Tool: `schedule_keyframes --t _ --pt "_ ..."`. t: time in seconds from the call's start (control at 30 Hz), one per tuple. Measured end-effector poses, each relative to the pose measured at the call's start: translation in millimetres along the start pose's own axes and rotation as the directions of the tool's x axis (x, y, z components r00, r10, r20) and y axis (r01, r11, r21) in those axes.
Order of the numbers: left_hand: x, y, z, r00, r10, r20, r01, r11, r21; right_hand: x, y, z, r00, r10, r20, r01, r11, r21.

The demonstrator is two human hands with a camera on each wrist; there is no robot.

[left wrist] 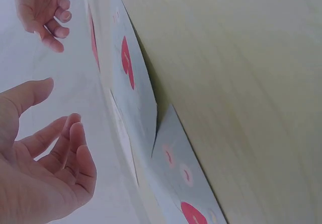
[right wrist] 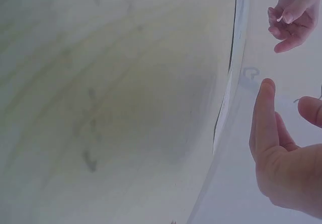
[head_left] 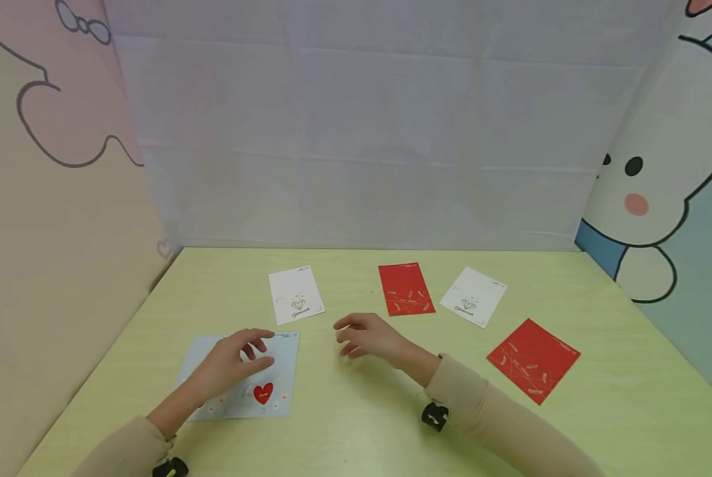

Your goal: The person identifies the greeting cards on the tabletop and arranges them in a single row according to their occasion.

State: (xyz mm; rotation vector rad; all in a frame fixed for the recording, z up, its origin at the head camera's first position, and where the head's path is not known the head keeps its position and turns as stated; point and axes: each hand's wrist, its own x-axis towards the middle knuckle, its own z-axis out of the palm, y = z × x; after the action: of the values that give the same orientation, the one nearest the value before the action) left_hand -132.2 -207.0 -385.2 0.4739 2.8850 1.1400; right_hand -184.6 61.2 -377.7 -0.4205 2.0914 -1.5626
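Observation:
My left hand [head_left: 233, 361] hovers above light blue cards [head_left: 281, 371] printed with red hearts. Its fingers are loosely bent and hold nothing. In the left wrist view two blue cards [left wrist: 136, 88] show, one edge lifted slightly where they meet. My right hand [head_left: 370, 338] hangs over the table to the right of those cards, fingers relaxed, nothing in its grasp. Closest beyond the hands are a white card [head_left: 293, 291] with a diamond drawing and a red card [head_left: 407, 289] with pale feather-like marks.
Another white diamond card [head_left: 473, 297] lies farther right. A second, wider-looking red piece [head_left: 533, 361] sits near the right side of the pale yellow-green table [head_left: 344, 437]. A white cloth [head_left: 361, 132] hangs behind the table, with cartoon-painted walls on both sides.

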Motion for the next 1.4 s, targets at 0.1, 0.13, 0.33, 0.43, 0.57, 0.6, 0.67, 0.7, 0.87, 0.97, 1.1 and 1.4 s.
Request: schedule_keyframes --t 0.1,0.13,0.33,0.43,0.57,0.6,0.67,0.7,0.87,0.97,1.1,1.4 --pt "4.3 5.9 3.7 0.999 0.035 -0.001 -0.035 0.999 -0.019 -6.2 1.7 -9.4 1.0 -0.012 -0.009 0.012 1.0 0.012" --pt "5.7 8.0 5.1 0.999 0.046 -0.001 -0.046 0.999 -0.023 -8.2 2.3 -12.5 1.0 -0.019 -0.014 0.019 1.0 0.015" --pt "13.2 18.6 14.6 0.995 0.102 -0.016 -0.103 0.993 -0.062 -17.6 7.3 -29.1 0.999 -0.026 -0.042 0.027 0.999 0.033" --pt "17.5 23.5 18.7 0.993 0.118 -0.007 -0.118 0.99 -0.083 -21.8 10.5 -36.9 0.998 -0.026 -0.058 0.028 0.999 0.031" --pt "23.1 30.3 23.6 0.992 0.122 0.028 -0.118 0.986 -0.115 -27.0 15.7 -46.9 0.996 -0.024 -0.085 0.027 0.999 0.033" --pt "24.6 31.7 25.0 0.991 0.125 0.037 -0.12 0.985 -0.123 -28.6 16.8 -49.2 0.996 -0.026 -0.09 0.029 0.999 0.033" --pt "27.2 35.2 27.8 0.99 0.128 0.053 -0.12 0.983 -0.139 -31.8 18.6 -54.2 0.994 -0.027 -0.102 0.031 0.999 0.034" --pt "28.4 37.0 29.2 0.99 0.131 0.058 -0.122 0.982 -0.143 -33.5 19.3 -56.6 0.994 -0.029 -0.108 0.033 0.999 0.032" --pt "34.6 46.3 36.6 0.985 0.154 0.079 -0.141 0.979 -0.15 -41.8 22.5 -69.8 0.991 -0.031 -0.134 0.035 0.999 0.032" --pt "38.5 50.6 41.9 0.98 0.17 0.105 -0.152 0.976 -0.159 -47.8 23.9 -78.3 0.989 -0.032 -0.143 0.038 0.998 0.045" --pt "43.9 55.8 48.9 0.97 0.19 0.151 -0.163 0.971 -0.175 -55.6 26.6 -90.8 0.986 -0.04 -0.16 0.049 0.997 0.052" --pt "52.9 74.0 56.4 0.956 0.223 0.191 -0.179 0.959 -0.222 -74.2 32.5 -124.0 0.971 0.0 -0.238 0.013 0.999 0.052"
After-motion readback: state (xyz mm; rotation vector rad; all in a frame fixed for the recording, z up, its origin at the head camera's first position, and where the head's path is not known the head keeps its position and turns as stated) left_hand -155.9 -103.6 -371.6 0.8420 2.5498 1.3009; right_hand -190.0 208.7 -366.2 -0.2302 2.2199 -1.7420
